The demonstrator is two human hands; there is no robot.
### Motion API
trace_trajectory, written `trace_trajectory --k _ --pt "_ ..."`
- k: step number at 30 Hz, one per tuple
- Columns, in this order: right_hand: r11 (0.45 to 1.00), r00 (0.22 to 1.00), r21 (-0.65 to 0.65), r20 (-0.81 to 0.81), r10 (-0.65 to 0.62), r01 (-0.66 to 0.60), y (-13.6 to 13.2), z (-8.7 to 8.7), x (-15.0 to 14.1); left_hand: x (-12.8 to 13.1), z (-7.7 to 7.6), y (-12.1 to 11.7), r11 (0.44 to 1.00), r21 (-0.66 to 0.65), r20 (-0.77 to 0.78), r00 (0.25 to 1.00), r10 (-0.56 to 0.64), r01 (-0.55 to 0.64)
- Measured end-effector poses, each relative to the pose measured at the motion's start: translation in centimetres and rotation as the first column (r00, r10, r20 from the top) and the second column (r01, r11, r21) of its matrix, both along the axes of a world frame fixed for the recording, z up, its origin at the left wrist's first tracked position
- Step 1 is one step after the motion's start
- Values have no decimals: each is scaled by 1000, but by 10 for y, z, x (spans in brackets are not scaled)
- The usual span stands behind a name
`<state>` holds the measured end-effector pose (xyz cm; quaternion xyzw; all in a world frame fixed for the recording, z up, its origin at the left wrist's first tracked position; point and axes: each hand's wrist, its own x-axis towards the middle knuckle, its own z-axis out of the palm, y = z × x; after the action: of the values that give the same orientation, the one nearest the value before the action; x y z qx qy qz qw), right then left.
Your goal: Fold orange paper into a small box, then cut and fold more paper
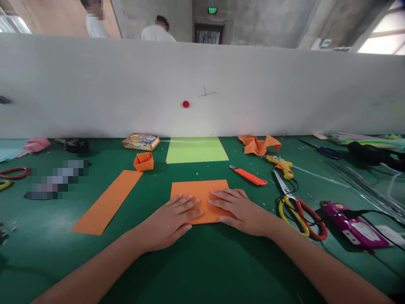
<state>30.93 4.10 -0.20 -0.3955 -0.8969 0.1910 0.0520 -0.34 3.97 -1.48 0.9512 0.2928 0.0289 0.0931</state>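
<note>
In the head view an orange sheet of paper (202, 190) lies flat on the green table, right in front of me. My left hand (171, 219) rests on its left part with the fingers stretched out. On the right part lies my right hand (242, 211), also flat with the fingers extended. Neither hand grips anything. To the left is an orange paper strip (107, 202), and a small folded orange paper piece (144, 161) stands just beyond its far end. A red utility knife (249, 176) lies beyond my right hand.
Scissors (297, 211), a yellow glue gun (281, 164), a purple power strip (354, 226) and cables lie to the right. Crumpled orange paper (259, 145), a yellow-green sheet (198, 150) and a small box (141, 142) are near the white partition (253, 88). Two people are beyond it.
</note>
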Motion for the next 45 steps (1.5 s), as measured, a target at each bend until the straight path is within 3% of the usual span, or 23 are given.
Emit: trace_trajectory --k 45 --pt "1000 1000 -30 -17 2 -2 2 -2 1 1 5 0 1000 -23 35 999 18 -17"
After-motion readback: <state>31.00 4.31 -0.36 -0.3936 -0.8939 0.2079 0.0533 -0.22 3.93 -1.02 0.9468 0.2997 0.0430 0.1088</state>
